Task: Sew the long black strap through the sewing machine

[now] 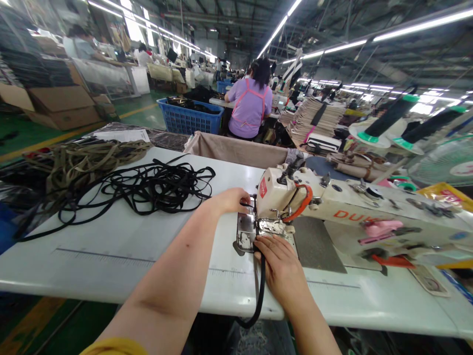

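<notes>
A white sewing machine (pixel 314 197) with an orange tube stands on the pale table. A narrow black strap (pixel 262 286) runs over its metal plate (pixel 246 231) beside the presser foot and hangs in a loop past the table's front edge. My right hand (pixel 277 254) is in front of the foot, its fingers closed over the strap. Behind the machine's needle end, my left hand (pixel 234 199) has curled fingers at the strap's far part; the machine head partly hides the fingertips. Left of the hands lies a tangled heap of black strap (pixel 158 187).
Olive straps (pixel 88 162) are piled at the table's far left. A beige fabric-lined trough (pixel 236 150) borders the back edge. Beyond it are a blue crate (pixel 192 118) and a seated person (pixel 249 106) in purple. Thread cones (pixel 391 118) rise at the right.
</notes>
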The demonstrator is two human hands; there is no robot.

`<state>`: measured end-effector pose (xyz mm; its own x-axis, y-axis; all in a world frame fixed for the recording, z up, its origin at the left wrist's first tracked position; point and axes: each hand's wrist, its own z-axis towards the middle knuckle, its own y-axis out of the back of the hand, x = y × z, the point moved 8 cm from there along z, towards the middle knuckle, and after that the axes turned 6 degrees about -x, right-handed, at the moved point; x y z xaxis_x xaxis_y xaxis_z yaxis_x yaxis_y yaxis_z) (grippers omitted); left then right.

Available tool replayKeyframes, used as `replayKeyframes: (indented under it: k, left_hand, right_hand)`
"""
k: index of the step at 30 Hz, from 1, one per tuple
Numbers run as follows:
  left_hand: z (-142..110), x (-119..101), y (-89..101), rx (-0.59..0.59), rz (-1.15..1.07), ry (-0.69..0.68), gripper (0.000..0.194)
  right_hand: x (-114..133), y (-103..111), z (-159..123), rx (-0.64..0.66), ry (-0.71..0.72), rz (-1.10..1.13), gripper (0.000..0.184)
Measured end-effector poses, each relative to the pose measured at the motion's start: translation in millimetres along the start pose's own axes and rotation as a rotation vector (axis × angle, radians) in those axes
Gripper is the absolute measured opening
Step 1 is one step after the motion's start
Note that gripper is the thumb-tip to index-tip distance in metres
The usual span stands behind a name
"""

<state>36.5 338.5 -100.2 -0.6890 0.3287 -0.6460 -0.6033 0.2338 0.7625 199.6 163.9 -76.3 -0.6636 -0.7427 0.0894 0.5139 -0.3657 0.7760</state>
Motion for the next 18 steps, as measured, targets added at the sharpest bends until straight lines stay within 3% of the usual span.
replayKeyframes:
  k: [5,18]
  left_hand:
    - [7,3,0.2,-0.026,0.022,-0.023,0.024]
    - [-3,19,44.6,-0.216,0.339,0.074,0.028]
  right_hand:
    - [1,0,0,-0.007,0.018,-0.01,0.027]
    - [-1,1,-1,-0.066,0.101,-0.033,0.028]
